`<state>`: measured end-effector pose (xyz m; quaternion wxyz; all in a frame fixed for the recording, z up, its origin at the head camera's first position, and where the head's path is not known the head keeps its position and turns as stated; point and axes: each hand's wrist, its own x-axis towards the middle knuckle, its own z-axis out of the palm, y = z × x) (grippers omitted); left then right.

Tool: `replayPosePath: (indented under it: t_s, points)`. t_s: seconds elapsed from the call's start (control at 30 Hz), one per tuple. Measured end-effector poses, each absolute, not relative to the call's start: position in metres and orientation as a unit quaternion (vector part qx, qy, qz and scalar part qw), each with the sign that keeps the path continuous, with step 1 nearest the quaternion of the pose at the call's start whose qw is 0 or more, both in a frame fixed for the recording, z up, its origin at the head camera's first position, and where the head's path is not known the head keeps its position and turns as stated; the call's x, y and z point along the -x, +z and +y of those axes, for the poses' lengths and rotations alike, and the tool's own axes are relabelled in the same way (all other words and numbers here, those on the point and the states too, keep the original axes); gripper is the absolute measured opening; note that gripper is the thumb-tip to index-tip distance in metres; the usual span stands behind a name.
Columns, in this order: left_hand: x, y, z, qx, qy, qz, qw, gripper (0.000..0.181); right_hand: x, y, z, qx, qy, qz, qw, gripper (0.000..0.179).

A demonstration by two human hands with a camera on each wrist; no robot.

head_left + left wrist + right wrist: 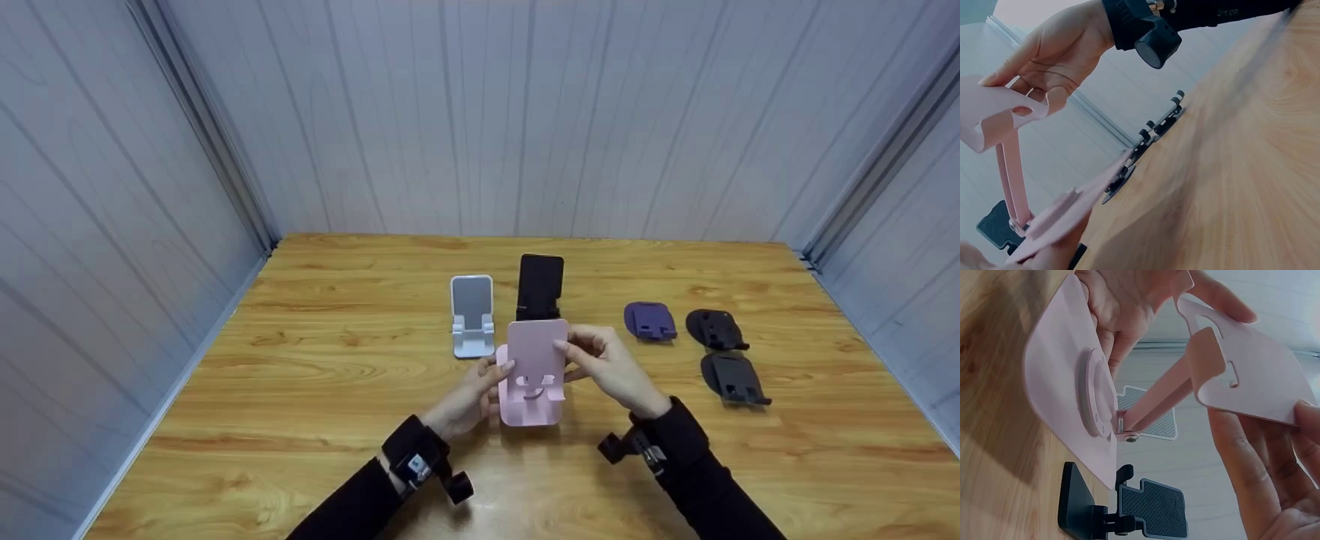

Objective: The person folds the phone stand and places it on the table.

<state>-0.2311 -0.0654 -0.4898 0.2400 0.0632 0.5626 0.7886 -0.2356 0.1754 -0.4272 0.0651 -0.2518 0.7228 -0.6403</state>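
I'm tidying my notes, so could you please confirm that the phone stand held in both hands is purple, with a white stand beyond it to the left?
Not quite: the head view shows that the held phone stand is pink; the purple stand lies off to its right. The white stand is indeed beyond the pink one, to the left.

- My left hand (471, 396) and right hand (611, 366) grip a pink stand (537, 349) over the desk (352, 427).
- Beyond it, a white stand (472, 304) and a black stand (541, 283) sit unfolded.
- To my right: a purple folded stand (646, 319) and two dark folded stands (733, 375).
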Motion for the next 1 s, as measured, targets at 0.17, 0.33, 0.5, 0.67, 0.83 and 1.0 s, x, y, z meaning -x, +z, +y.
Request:
replayPosePath:
  t_s: [0.17, 0.33, 0.5, 0.67, 0.83, 1.0]
  points:
    - [0.230, -0.485, -0.064, -0.045, 0.787, 0.577, 0.216, 0.123, 0.234, -0.426, 0.173, 0.255, -0.626, 0.735, 0.059, 0.029]
    - [0.227, -0.485, -0.060, -0.030, 0.792, 0.583, 0.178, 0.095, 0.233, -0.425, 0.171, 0.245, -0.626, 0.737, 0.065, 0.029]
    - [0.225, -0.484, -0.058, -0.042, 0.775, 0.618, 0.122, 0.072, 0.234, -0.428, 0.171, 0.236, -0.647, 0.719, 0.095, 0.029]
    - [0.225, -0.481, -0.059, -0.057, 0.763, 0.636, 0.100, 0.065, 0.238, -0.439, 0.170, 0.230, -0.692, 0.668, 0.147, 0.020]
    - [0.224, -0.480, -0.058, -0.057, 0.760, 0.641, 0.092, 0.051, 0.241, -0.449, 0.169, 0.202, -0.726, 0.625, 0.203, 0.026]
    - [0.223, -0.477, -0.057, -0.062, 0.753, 0.649, 0.089, 0.049, 0.244, -0.454, 0.169, 0.179, -0.747, 0.589, 0.251, 0.033]
